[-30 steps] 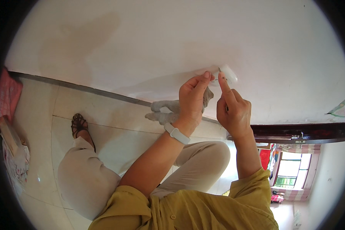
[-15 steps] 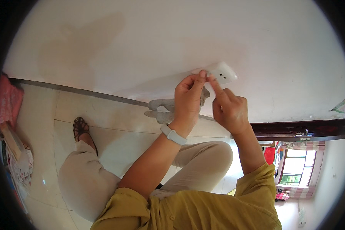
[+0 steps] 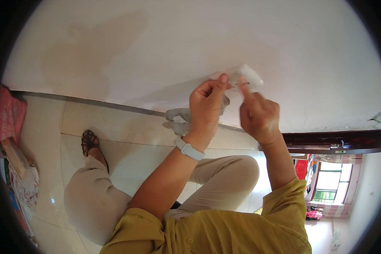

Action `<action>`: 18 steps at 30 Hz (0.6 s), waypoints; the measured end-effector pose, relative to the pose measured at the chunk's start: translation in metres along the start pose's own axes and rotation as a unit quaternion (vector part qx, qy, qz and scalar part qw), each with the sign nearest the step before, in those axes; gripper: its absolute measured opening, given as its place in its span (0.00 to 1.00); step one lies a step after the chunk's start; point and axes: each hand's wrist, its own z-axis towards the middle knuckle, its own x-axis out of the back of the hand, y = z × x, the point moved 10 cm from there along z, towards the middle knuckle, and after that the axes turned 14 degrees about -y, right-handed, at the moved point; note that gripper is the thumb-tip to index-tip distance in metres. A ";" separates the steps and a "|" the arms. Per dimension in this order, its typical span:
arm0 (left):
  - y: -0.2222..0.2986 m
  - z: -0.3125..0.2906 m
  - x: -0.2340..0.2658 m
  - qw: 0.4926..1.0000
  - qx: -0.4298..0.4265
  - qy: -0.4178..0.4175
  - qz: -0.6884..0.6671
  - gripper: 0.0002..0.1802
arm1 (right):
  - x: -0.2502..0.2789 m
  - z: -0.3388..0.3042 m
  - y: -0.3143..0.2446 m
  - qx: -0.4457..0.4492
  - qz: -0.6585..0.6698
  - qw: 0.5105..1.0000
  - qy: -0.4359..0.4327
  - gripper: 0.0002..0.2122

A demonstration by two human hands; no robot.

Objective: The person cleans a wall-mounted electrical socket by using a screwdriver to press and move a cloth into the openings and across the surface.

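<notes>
A white wall socket (image 3: 254, 77) sits low on the pale wall, partly covered by my fingers. My left hand (image 3: 206, 99) is closed just to its left, thumb and index finger pinched together; whatever lies between them is too small to make out. My right hand (image 3: 260, 116) stretches its index finger toward the socket's face while the other fingers curl in. That fingertip is smeared by motion, and I see nothing in this hand. Behind my left hand shows a grey fabric glove (image 3: 181, 114), partly hidden; I cannot tell whether that hand holds it.
A dark skirting strip (image 3: 89, 100) runs along the wall above pale floor tiles (image 3: 101, 144). A pink bag (image 3: 10, 114) and assorted items lie at the far left. To the right are a dark door (image 3: 332, 142) and a bright window (image 3: 331, 182). My bent knees frame the lower middle.
My right hand has moved slightly right and down, its index finger shifting away from my left fingertips and over the socket. My left hand has drifted slightly left, still pinched.
</notes>
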 end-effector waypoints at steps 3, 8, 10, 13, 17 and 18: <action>-0.001 0.002 -0.003 1.000 0.010 0.013 -0.003 0.18 | -0.010 -0.002 -0.006 0.023 0.000 0.999 -0.046 0.29; -0.003 0.000 -0.002 1.000 0.010 0.005 0.001 0.20 | 0.002 -0.004 0.005 -0.023 -0.009 0.999 0.026 0.28; -0.005 0.002 -0.002 1.000 -0.001 0.016 -0.022 0.20 | -0.011 -0.005 -0.003 -0.001 -0.010 1.000 0.002 0.28; 0.002 0.001 0.004 0.999 -0.002 0.026 -0.024 0.21 | -0.010 0.001 -0.014 0.018 0.000 0.999 -0.043 0.29; 0.005 -0.004 0.019 0.999 -0.008 0.042 0.015 0.19 | -0.003 0.002 -0.010 -0.087 0.075 0.993 -0.013 0.29; 0.004 -0.004 0.019 0.999 -0.006 0.041 0.013 0.19 | -0.004 0.000 -0.014 -0.083 0.076 0.994 0.004 0.30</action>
